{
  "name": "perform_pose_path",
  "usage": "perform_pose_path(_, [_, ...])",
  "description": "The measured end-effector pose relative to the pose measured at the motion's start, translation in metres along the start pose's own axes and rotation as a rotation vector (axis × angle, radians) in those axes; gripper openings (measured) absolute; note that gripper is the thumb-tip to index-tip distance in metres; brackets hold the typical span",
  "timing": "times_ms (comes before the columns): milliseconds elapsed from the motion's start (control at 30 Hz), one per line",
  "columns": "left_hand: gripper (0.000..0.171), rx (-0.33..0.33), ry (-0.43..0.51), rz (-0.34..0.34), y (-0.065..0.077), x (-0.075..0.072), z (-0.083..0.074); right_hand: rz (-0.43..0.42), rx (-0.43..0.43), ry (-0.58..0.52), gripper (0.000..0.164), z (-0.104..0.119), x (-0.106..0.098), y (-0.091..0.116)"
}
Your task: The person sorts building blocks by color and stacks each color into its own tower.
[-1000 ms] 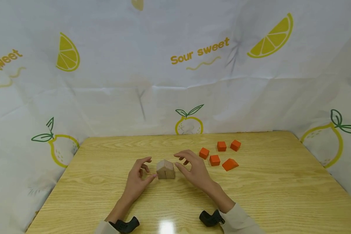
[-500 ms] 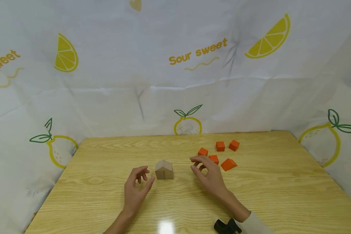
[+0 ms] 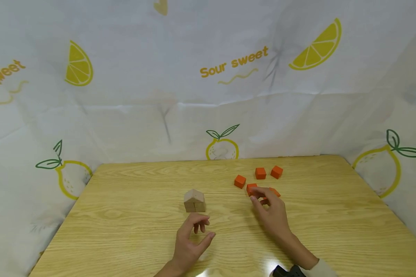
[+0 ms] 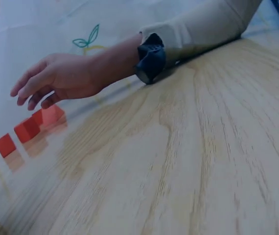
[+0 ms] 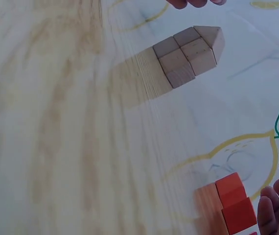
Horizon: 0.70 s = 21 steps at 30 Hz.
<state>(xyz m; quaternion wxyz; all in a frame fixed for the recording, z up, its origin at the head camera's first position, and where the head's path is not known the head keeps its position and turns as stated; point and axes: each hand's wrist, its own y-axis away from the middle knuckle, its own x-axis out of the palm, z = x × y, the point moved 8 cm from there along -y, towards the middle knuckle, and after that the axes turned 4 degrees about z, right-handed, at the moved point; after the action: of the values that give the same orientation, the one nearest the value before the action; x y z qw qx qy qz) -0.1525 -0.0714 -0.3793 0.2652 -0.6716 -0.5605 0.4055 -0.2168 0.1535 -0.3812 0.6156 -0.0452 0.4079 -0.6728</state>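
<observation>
A small house-shaped stack of plain wooden blocks, with cubes below and a peaked top, stands on the table; the right wrist view shows the stacked blocks from the side. My left hand hovers just in front of it, fingers loosely bent around nothing. My right hand reaches over the orange blocks, thumb and fingers apart and holding nothing. Its fingertips overlap the nearest orange cube. Behind those fingers an orange triangular block is partly hidden. The left wrist view shows the right hand above the orange blocks.
Three more orange cubes lie farther back: one at the left, one in the middle and one at the right. A white lemon-print cloth hangs behind the wooden table.
My right hand has moved away from the wooden stack, rightward to the orange blocks. My left hand has left the stack's left side and drawn back in front of it. The stack stands unchanged.
</observation>
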Motion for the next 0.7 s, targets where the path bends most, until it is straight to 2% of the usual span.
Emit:
perform_pose_path(133, [0.045, -0.033, -0.003, 0.019, -0.007, 0.016, -0.003, -0.026, 0.086, -0.007, 0.028, -0.03, 0.0, 0.006])
perform_pose_path(267, [0.048, -0.067, -0.015, 0.044, -0.011, 0.035, 0.001, -0.017, 0.091, 0.013, 0.031, -0.049, 0.004, 0.009])
perform_pose_path(500, [0.044, -0.248, -0.031, 0.047, -0.003, 0.064, 0.048, 0.006, 0.044, 0.042, 0.038, -0.058, 0.007, 0.007])
perform_pose_path(700, [0.041, -0.306, -0.016, 0.038, -0.01, 0.078, 0.07, 0.039, 0.01, 0.073, 0.044, -0.062, 0.011, 0.002])
